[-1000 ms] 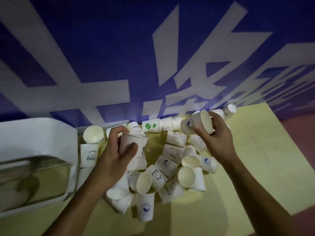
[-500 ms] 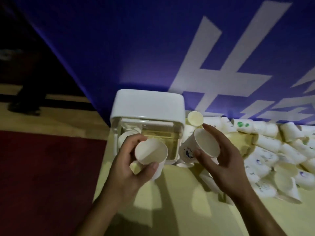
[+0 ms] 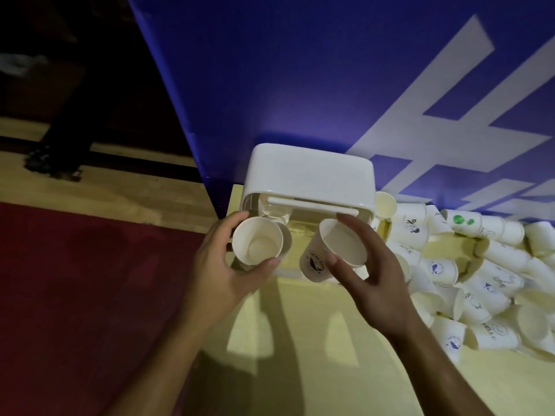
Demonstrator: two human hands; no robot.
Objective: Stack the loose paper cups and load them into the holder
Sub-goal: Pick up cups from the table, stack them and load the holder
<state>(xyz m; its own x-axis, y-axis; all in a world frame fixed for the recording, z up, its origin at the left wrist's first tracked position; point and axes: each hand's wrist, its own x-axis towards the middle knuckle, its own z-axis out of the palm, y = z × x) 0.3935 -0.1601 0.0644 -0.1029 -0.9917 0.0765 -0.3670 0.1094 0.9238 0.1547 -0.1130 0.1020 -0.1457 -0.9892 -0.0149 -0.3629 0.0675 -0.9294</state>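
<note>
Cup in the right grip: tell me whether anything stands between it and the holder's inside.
The right grip holds the cup just in front of the holder. The holder's clear front panel with its white bar seems to lie between them; whether it is open cannot be told. Nothing else visible blocks it.

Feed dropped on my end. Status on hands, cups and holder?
Left hand grips a cup, right hand grips a printed cup. Holder just behind both, neither loaded yet. Loose cup pile off right, not in the way.
</note>
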